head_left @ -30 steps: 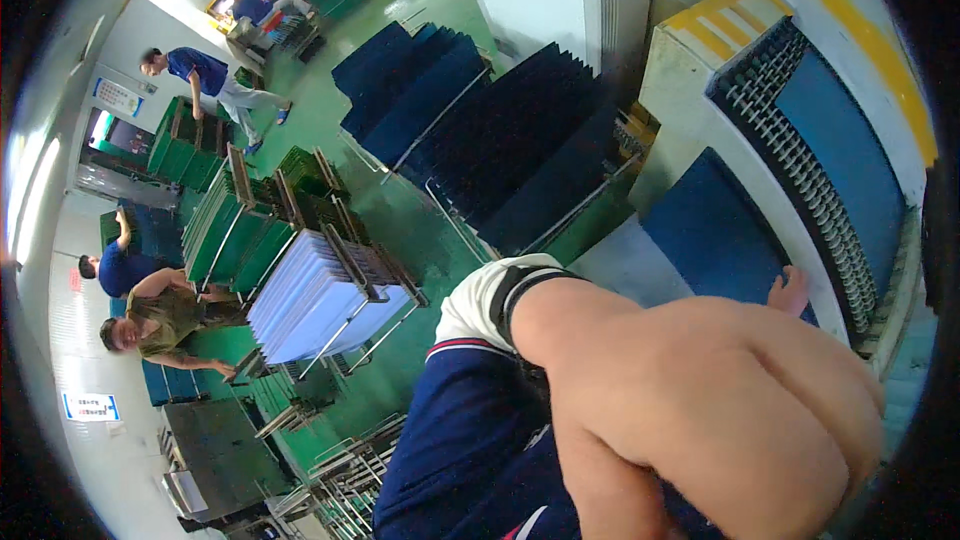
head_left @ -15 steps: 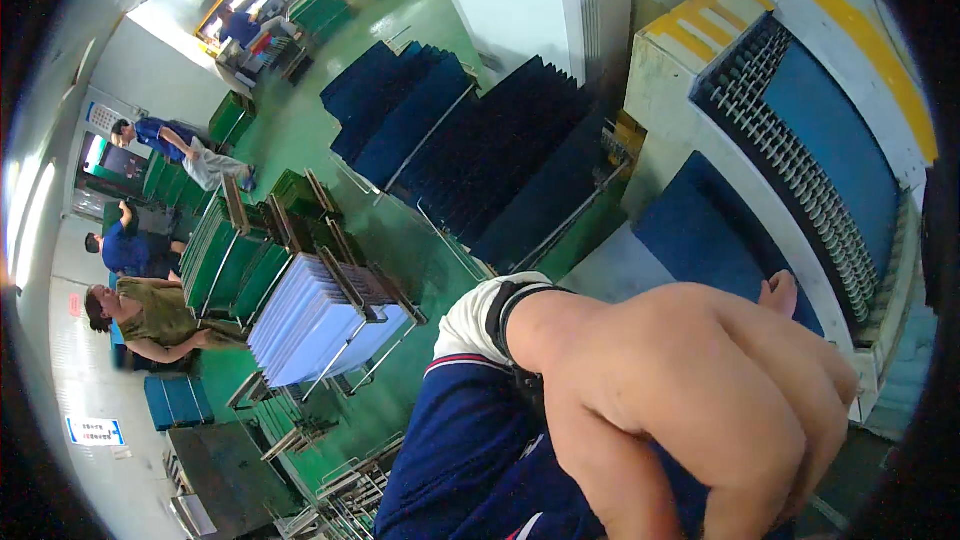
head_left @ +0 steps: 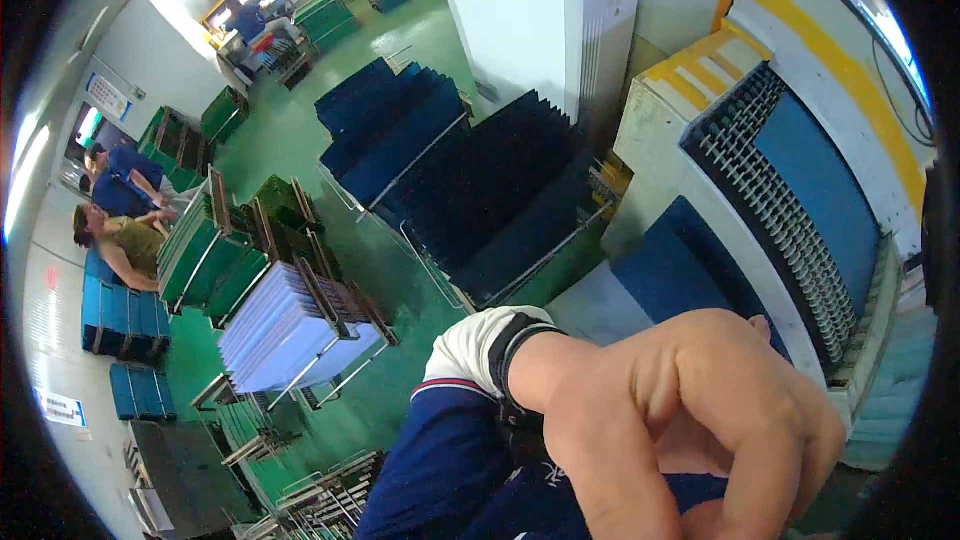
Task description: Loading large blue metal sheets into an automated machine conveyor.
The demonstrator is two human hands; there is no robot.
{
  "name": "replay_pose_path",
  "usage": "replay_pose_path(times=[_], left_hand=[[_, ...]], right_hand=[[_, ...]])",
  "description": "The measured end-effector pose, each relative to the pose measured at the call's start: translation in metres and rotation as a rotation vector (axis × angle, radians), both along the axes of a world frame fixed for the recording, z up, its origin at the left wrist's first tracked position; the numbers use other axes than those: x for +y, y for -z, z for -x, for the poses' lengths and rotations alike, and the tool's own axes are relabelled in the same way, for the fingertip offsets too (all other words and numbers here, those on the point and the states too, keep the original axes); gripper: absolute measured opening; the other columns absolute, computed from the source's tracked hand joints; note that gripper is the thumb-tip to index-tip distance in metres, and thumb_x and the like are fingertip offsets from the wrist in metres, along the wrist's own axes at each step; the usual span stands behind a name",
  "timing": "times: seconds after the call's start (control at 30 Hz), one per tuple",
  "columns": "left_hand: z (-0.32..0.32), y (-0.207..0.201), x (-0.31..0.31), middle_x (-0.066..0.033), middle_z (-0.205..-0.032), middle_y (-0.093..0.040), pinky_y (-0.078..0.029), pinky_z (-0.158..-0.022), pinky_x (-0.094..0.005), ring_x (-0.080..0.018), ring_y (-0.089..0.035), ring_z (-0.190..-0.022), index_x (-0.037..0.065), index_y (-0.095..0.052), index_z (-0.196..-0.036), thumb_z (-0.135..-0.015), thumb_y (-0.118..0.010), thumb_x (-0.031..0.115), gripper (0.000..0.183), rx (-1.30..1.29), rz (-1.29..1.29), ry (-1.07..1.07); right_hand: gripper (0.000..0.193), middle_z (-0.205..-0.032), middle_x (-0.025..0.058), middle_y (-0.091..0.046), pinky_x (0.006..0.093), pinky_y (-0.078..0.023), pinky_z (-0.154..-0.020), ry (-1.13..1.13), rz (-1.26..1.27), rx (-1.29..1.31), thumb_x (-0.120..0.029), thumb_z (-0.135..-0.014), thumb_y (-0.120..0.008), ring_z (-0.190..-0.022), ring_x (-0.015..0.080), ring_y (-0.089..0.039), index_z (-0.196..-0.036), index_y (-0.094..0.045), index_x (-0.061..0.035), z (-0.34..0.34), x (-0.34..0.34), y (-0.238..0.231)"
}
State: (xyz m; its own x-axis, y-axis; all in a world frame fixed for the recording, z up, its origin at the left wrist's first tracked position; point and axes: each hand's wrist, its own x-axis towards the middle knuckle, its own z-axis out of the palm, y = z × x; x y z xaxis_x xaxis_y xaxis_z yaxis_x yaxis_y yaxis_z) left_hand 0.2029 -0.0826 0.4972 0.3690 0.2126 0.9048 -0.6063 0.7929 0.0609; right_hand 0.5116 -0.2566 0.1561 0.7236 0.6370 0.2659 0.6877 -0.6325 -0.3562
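My left hand (head_left: 690, 410) fills the lower right of the head view, very close, reaching out of a navy sleeve (head_left: 440, 450) with a white cuff (head_left: 475, 350) and a dark band at the wrist. Its fingers and thumb are bent round toward the lower edge, with a gap between them. The tips run out of the picture, so what they grip, if anything, is hidden. A small fingertip (head_left: 762, 328) shows behind the knuckles; whose hand it belongs to I cannot tell. My right hand is not plainly in view. Blue panels (head_left: 670, 270) lie beyond the hand.
A machine (head_left: 790, 200) with rows of rollers carries a blue sheet at right. Racks of dark panels (head_left: 480, 190) stand on the green floor, with a rack of pale sheets (head_left: 285, 330) to the left. Several people are at far left, one in an olive top (head_left: 135, 245).
The view has shifted slightly. My left hand has turned, so its thumb and fingers show a gap. At far left, the people have moved closer together.
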Motion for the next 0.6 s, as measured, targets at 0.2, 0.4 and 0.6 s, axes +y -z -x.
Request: replay_pose_path(times=[0.2, 0.4, 0.6], left_hand=[[-0.003, 0.001, 0.000, -0.0006, -0.066, -0.053, -0.033, -0.055, -0.0233, -0.0118, -0.050, -0.060, -0.001, -0.062, -0.078, -0.074, -0.080, 0.031, 0.036, -0.059, -0.009, -0.049], [-0.005, 0.004, 0.010, -0.0004, -0.067, -0.055, -0.035, -0.055, -0.0228, -0.0115, -0.051, -0.060, 0.000, -0.060, -0.078, -0.074, -0.080, 0.028, 0.034, -0.097, -0.046, -0.074], [-0.001, -0.010, 0.007, -0.0071, -0.079, -0.057, -0.040, -0.053, -0.0256, -0.0133, -0.053, -0.062, -0.004, -0.060, -0.088, -0.081, -0.074, 0.023, 0.031, -0.148, -0.034, -0.126]], right_hand=[[0.026, -0.075, 0.0125, -0.049, 0.0438, -0.040, -0.071, -0.004, -0.003, 0.023, -0.006, -0.072, -0.070, -0.077, 0.0347, -0.051, -0.078, -0.044, -0.0043, 0.001, 0.000, 0.000], [0.027, -0.074, 0.0123, -0.049, 0.0428, -0.041, -0.068, 0.015, -0.011, 0.053, -0.005, -0.072, -0.070, -0.073, 0.0339, -0.051, -0.079, -0.044, -0.0037, 0.006, -0.006, -0.005], [0.028, -0.074, 0.0119, -0.049, 0.0410, -0.042, -0.066, -0.030, -0.067, 0.083, -0.006, -0.072, -0.071, -0.070, 0.0320, -0.051, -0.080, -0.045, -0.0041, 0.005, -0.003, -0.004]])
